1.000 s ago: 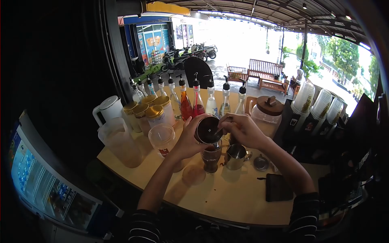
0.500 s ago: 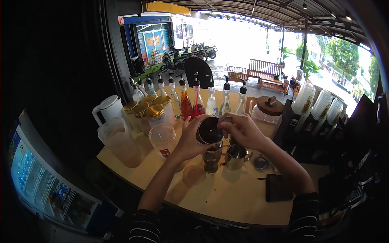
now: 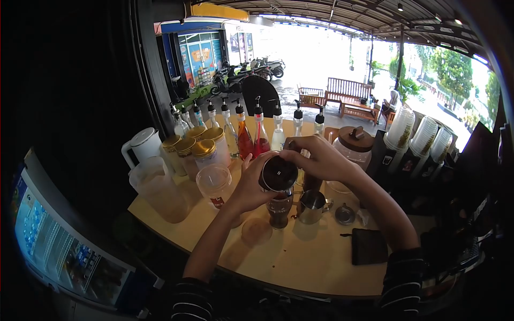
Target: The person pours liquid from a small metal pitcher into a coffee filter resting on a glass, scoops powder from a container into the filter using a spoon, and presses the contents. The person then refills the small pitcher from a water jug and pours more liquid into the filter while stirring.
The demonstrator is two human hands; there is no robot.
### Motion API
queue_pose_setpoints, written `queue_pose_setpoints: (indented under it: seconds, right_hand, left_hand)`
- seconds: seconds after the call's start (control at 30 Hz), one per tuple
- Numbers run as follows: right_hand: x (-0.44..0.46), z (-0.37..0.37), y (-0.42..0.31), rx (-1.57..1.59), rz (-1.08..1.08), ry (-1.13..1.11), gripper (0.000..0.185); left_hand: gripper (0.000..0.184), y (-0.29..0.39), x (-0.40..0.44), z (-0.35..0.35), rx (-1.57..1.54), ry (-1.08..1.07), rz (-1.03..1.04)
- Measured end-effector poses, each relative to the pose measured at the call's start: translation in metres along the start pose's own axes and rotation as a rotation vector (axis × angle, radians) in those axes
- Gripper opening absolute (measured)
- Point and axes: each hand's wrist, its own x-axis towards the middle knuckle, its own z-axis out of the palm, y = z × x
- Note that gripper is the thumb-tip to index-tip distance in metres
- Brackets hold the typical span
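Note:
My left hand (image 3: 251, 184) is wrapped around a round cup (image 3: 279, 174) with a dark inside, its mouth facing me. Pinched fingers of my right hand (image 3: 321, 158) are at the cup's upper right rim; a short dark end shows above them, but what they grip is hidden. Just below the cup stands a curved glass (image 3: 279, 211) of dark brown liquid on the table. To its right is a metal pitcher (image 3: 311, 207), with a small round metal lid-like piece (image 3: 345, 214) beyond it. A clear plastic jar (image 3: 214, 183) stands left of my left hand.
Pump-top syrup bottles (image 3: 244, 140) line the table's (image 3: 300, 262) back. Gold-lidded jars (image 3: 205, 150), a cloudy pitcher (image 3: 160, 187) and a white jug (image 3: 144, 144) stand left. Right are a wooden-lidded jar (image 3: 356, 140), stacked cups (image 3: 401, 128) and a black pouch (image 3: 369, 247).
My right hand has risen a little and turned over the cup's rim, its fingers shifting left. My left hand and the cup stay nearly in place.

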Motion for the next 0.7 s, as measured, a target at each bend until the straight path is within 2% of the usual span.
queue_pose_setpoints:
  seconds: [0.13, 0.2, 0.33, 0.43, 0.53, 0.6, 0.7]
  right_hand:
    - [-0.004, 0.009, -0.003, 0.031, 0.071, -0.081, 0.029]
    - [-0.005, 0.013, 0.003, 0.17, 0.106, 0.039, 0.029]
    - [-0.007, 0.01, 0.004, 0.202, 0.135, 0.035, 0.027]
    - [-0.008, 0.014, 0.01, 0.197, 0.168, 0.127, 0.026]
    - [-0.012, 0.023, 0.011, 0.271, 0.034, 0.152, 0.024]
    - [-0.015, 0.024, 0.014, 0.058, -0.07, 0.197, 0.02]
    - [-0.018, 0.024, 0.015, 0.082, -0.016, 0.19, 0.019]
  left_hand:
    - [0.094, 0.0, 0.0, 0.004, 0.025, 0.041, 0.022]
    - [0.089, -0.002, -0.002, 0.007, -0.135, 0.116, -0.007]
    - [0.085, -0.01, -0.003, 0.009, -0.203, 0.154, 0.016]
    - [0.082, -0.013, -0.005, 0.016, -0.246, 0.175, 0.016]
    - [0.078, -0.011, -0.006, 0.022, -0.3, 0.262, -0.014]
    - [0.078, -0.009, -0.006, 0.023, -0.348, 0.299, -0.013]
    - [0.077, -0.003, -0.006, 0.027, -0.397, 0.336, -0.074]
